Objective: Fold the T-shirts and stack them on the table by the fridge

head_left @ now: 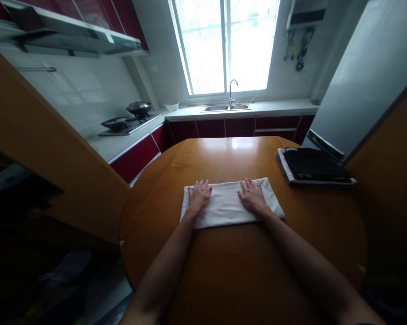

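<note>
A white cloth (225, 205), folded into a flat rectangle, lies on the wooden table (220, 257) in front of me. What kind of garment or linen it is, I cannot tell. My left hand (199, 197) rests flat on its left part, fingers stretched toward the far edge. On the right part, my right hand (252, 197) lies palm down with its fingers spread. Neither hand grips the fabric. A stack of folded clothes (313, 164), black on top with white and grey below, sits to the right of the cloth.
A grey-white fridge (369, 76) stands at the right, beyond the stack. Behind the table runs a counter with a sink (217, 108) under a window. Two pans, one a lidded wok (138, 108), stand on the stove at the left. A wooden panel (54, 149) borders the left side.
</note>
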Demonstrator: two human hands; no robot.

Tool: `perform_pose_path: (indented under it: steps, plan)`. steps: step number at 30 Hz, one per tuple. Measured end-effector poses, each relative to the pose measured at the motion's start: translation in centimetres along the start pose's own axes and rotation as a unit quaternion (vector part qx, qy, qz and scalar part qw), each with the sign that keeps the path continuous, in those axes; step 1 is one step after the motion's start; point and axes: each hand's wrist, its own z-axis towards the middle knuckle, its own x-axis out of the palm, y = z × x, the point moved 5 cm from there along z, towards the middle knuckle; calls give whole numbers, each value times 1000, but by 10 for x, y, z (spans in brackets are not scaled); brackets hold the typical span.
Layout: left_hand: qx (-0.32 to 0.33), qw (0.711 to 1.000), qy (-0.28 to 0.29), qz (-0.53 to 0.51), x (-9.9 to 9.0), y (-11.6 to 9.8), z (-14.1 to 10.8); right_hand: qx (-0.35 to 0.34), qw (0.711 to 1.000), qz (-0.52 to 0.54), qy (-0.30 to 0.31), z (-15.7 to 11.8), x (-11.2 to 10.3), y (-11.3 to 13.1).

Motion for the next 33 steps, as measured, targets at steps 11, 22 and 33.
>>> perform_pose_path:
  steps: [11, 22, 33]
  plan:
    - [-48, 993, -37, -101, -35, 114, 13, 0, 999, 24, -37, 6, -4, -3]
    - [-9, 981, -65, -183, -25, 121, 17, 109, 965, 166, -171, 32, -32, -125]
    - [-22, 950, -71, -305, -15, 124, 21, 76, 922, 294, -241, 41, -25, -141]
